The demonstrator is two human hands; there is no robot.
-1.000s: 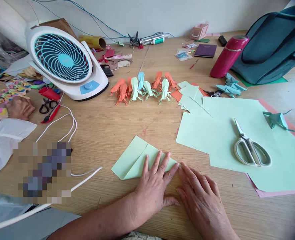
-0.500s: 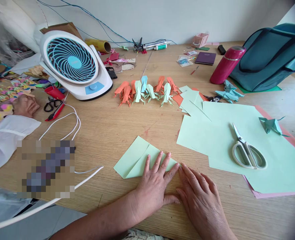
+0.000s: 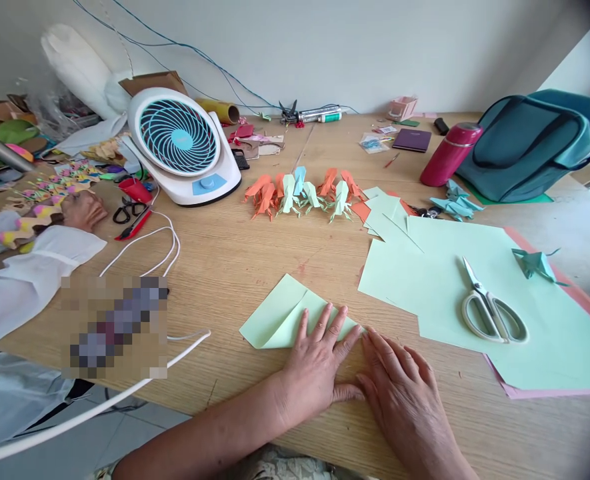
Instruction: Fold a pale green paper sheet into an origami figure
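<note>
A folded sheet of light green paper [image 3: 275,313] lies on the wooden table in front of me, with a flap folded across it and its narrow end pointing right. My left hand [image 3: 319,360] rests flat on the flap, fingers spread and thumb stretched to the right. At the paper's right tip are the fingertips of my right hand [image 3: 399,387], whose fingers lie stretched out close together, palm down on the table. The tip itself is mostly covered by fingers. Both hands nearly touch each other there.
Green sheets [image 3: 439,287] lie to the right, with white-handled scissors [image 3: 492,310] on top. Folded paper figures [image 3: 307,193] stand in a row beyond my hands. A fan [image 3: 179,147] is at back left; a red bottle [image 3: 449,155] and teal bag [image 3: 519,150] stand back right.
The whole view has shifted, so background things appear lower and the left ones further right. Both hands stay at the paper's right end. The flap's left part looks slightly more lifted.
</note>
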